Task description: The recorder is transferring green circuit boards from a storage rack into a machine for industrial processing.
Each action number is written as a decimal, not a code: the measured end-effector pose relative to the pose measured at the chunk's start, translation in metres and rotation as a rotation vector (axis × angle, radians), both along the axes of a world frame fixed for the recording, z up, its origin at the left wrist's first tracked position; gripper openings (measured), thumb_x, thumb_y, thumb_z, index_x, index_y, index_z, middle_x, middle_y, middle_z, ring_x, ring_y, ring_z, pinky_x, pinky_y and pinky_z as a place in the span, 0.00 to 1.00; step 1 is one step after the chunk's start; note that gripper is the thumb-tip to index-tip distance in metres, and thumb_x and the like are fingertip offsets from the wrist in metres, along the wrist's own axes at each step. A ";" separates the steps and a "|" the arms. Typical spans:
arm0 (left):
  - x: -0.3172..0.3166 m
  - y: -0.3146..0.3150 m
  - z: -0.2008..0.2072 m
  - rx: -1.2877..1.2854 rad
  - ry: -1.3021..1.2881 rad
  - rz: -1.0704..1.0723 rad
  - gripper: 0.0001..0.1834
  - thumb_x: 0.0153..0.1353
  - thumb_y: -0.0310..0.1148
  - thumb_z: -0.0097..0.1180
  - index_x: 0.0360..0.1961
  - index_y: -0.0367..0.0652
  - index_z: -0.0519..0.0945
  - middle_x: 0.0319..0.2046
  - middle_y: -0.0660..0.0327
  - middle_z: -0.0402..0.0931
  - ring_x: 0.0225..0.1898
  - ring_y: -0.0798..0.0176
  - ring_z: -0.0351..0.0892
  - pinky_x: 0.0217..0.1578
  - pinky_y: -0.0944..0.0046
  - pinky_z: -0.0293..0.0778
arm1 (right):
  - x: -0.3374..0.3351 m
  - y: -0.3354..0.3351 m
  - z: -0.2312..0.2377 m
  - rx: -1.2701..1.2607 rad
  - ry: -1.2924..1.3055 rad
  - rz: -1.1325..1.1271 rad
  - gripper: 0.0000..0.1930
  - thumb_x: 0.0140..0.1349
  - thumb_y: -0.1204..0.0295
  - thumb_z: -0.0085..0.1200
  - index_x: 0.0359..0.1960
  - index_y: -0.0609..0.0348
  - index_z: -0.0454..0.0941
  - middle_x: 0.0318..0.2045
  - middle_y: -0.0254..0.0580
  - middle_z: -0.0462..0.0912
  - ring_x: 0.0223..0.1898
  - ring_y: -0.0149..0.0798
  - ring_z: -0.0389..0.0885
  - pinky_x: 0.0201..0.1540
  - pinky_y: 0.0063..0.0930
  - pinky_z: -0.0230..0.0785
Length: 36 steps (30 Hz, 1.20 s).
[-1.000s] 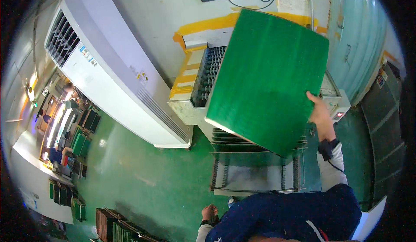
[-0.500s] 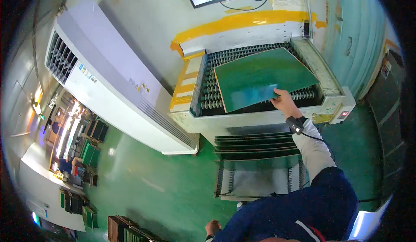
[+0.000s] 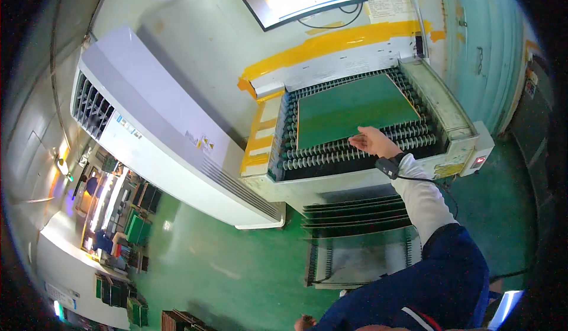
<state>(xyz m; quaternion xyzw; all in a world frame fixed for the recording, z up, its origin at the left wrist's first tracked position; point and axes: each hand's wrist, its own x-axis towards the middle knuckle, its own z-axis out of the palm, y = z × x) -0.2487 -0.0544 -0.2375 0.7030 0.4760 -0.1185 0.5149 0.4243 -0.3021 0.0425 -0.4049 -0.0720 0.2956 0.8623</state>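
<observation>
Head | green panel on rollers, near edge beside right fingers (apart) | left hand: unclear

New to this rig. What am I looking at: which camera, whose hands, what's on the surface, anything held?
There's no robot: a person works with two bare hands, seen from the left of two head-worn fisheye cameras, so straight edges look bent.

The right hand is open at the near edge of a green panel; whether it touches is hard to tell. The panel lies on rows of ridged rollers in an open-topped machine. Below, a rack holds several dark panels.

The left hand barely shows at the lower edge; whether it holds anything can't be seen.
</observation>
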 end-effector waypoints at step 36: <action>-0.039 -0.029 -0.001 0.503 0.096 -0.379 0.06 0.54 0.37 0.52 0.25 0.48 0.75 0.25 0.58 0.78 0.28 0.48 0.78 0.27 0.53 0.72 | -0.051 0.042 0.035 -1.218 -1.236 0.103 0.20 0.59 0.56 0.51 0.47 0.56 0.75 0.47 0.49 0.75 0.50 0.49 0.71 0.51 0.41 0.64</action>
